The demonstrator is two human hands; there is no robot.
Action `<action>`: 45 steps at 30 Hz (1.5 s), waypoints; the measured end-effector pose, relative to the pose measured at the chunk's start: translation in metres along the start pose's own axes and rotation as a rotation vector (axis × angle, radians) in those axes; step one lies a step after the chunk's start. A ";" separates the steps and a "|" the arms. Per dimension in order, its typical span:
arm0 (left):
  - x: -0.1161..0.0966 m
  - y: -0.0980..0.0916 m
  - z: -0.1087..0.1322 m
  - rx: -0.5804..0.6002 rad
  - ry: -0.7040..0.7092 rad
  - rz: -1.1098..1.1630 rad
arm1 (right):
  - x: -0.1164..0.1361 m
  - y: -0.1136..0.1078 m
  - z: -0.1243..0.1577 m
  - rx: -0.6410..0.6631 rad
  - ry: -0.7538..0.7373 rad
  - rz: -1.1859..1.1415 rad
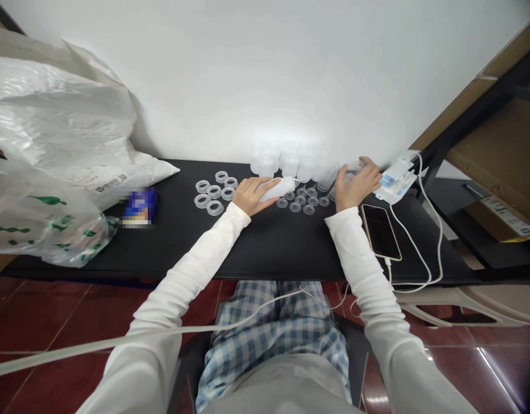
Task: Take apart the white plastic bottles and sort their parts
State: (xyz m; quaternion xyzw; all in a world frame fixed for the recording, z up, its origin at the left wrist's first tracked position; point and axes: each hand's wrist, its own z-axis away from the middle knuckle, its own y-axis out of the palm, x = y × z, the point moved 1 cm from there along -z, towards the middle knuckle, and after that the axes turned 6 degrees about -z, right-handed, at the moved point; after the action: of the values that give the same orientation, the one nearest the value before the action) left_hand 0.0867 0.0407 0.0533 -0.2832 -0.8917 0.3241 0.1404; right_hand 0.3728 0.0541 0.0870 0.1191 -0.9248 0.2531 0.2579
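Observation:
My left hand (252,195) is wrapped round a white plastic bottle (277,188), which lies tilted on its side with its neck to the right. On the right, my right hand (357,183) reaches over clear plastic cups (329,177), its thumb and fingers spread apart; whether it touches one of them is hard to make out. Small clear ring-shaped caps (308,210) lie between the hands. Larger translucent rings (214,207) are grouped left of my left hand. Several white bottles (265,158) stand against the wall behind.
A phone (381,232) on a charging cable lies right of my right arm, near a white and blue packet (394,181). White plastic bags (61,115) and a blue packet (139,207) occupy the left of the black table (282,247). A cable (182,329) crosses over my lap.

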 end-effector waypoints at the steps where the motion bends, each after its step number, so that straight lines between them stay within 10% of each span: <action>1: 0.000 0.000 0.000 -0.002 -0.005 0.008 | 0.003 -0.001 0.002 0.003 -0.041 -0.108; 11: 0.001 0.001 0.000 0.009 -0.077 0.137 | 0.031 0.033 0.047 0.392 -0.066 -0.909; 20: -0.009 -0.012 -0.007 0.105 -0.284 0.603 | 0.045 0.022 0.059 0.390 -0.232 -0.936; 27: -0.008 -0.006 -0.015 0.472 -0.680 1.166 | 0.045 0.029 0.065 0.353 -0.138 -0.864; 39: -0.012 -0.002 -0.011 0.132 -0.042 0.378 | 0.059 0.023 0.065 0.417 0.115 -0.612; 45: -0.003 -0.013 -0.015 0.108 -0.099 0.438 | 0.063 0.014 0.058 0.385 -0.071 -0.572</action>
State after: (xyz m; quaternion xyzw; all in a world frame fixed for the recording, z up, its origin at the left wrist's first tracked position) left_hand 0.0908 0.0381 0.0729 -0.4459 -0.7961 0.4075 0.0376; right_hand 0.2911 0.0294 0.0720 0.4286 -0.7976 0.3363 0.2590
